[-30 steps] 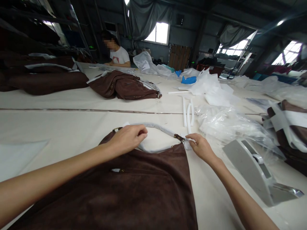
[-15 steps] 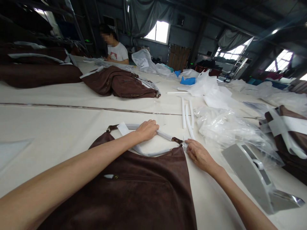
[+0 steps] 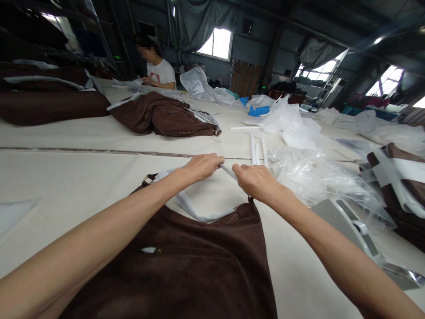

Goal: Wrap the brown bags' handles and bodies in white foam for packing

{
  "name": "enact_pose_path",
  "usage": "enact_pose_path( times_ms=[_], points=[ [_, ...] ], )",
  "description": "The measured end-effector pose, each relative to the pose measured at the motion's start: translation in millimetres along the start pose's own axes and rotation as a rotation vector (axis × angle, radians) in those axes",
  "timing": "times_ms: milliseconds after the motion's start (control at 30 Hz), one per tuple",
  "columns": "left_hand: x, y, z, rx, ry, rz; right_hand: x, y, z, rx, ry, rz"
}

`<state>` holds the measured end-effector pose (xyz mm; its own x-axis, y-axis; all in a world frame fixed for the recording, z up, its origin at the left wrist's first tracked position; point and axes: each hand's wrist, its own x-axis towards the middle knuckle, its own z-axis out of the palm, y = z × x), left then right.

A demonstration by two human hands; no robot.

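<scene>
A dark brown leather handbag (image 3: 186,270) lies on the table in front of me, its handle at the far end. White wrapping (image 3: 229,172) covers the handle's length, and a metal buckle (image 3: 148,180) shows at its left end. My left hand (image 3: 204,166) is closed around the wrapped handle near its middle. Just to the right, my right hand (image 3: 254,180) grips the same handle close to its right end, fingers curled over it. A short stretch of white wrapping shows between the two hands. On the bag's front is a zipper pull (image 3: 150,250) in white covering.
White foam tubes (image 3: 264,153) lie beyond my right hand, beside crumpled clear plastic (image 3: 305,173). A grey tape dispenser (image 3: 348,226) stands at right, near a wrapped brown bag (image 3: 398,177). Another brown bag (image 3: 166,115) lies across the table. A person (image 3: 159,71) sits at the far side.
My right hand has moved up and left from the handle's right end fitting onto the wrapped handle. My left hand has risen slightly, lifting the handle away from me.
</scene>
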<state>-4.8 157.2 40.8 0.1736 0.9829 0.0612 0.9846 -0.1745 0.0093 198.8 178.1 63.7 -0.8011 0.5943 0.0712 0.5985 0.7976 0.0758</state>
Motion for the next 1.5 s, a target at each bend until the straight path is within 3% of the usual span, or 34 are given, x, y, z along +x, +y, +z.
enact_pose_path(
  times_ms=[200, 267, 367, 467, 533, 567, 633, 767, 833, 1000, 1133, 1233, 1300, 1400, 1500],
  points=[
    [0, -1, -10.0, -0.111, 0.049, 0.005, 40, -33, 7, 0.432, -0.061, 0.092],
    [-1, -1, -12.3, -0.137, 0.049, 0.01, 41, -35, 11, 0.733, -0.054, 0.151],
    [-3, -1, -12.3, -0.129, 0.088, 0.02, 20, -26, 11, 1.29, 0.102, 0.222],
    [-3, -2, -9.3, -0.094, 0.15, 0.014, -17, -1, 15, 1.478, 0.424, 0.378],
    [-4, -2, -7.6, -0.088, 0.171, 0.012, -39, 21, 28, 1.473, 0.595, 0.553],
    [-4, -2, -7.2, -0.093, 0.18, 0.011, -46, 31, 38, 1.468, 0.595, 0.623],
    [-5, -1, -7.6, -0.109, 0.199, 0.007, -55, 47, 62, 1.475, 0.424, 0.663],
    [-9, 1, -10.3, -0.13, 0.23, 0.016, -49, 51, 92, 1.517, -0.039, 0.387],
    [-10, 1, -11.5, -0.135, 0.253, 0.026, -38, 43, 91, 1.503, -0.135, 0.249],
    [-8, -2, -13.0, -0.137, 0.292, 0.037, -19, 30, 75, 1.333, -0.226, -0.006],
    [-8, -3, -10.8, -0.064, 0.246, 0.043, -35, 51, 72, 1.107, -0.229, 0.145],
    [-9, -1, -5.7, 0.0, 0.186, 0.056, -60, 76, 60, 0.753, -0.25, 0.382],
    [-8, 1, -2.0, 0.036, 0.161, 0.067, -71, 83, 47, 0.491, -0.159, 0.498],
    [-6, 5, 1.4, 0.077, 0.144, 0.082, -70, 67, 36, 0.383, 0.053, 0.5],
    [-7, 6, 1.6, 0.116, 0.142, 0.08, -54, 34, 44, 0.441, -0.042, 0.354]
  ],
)
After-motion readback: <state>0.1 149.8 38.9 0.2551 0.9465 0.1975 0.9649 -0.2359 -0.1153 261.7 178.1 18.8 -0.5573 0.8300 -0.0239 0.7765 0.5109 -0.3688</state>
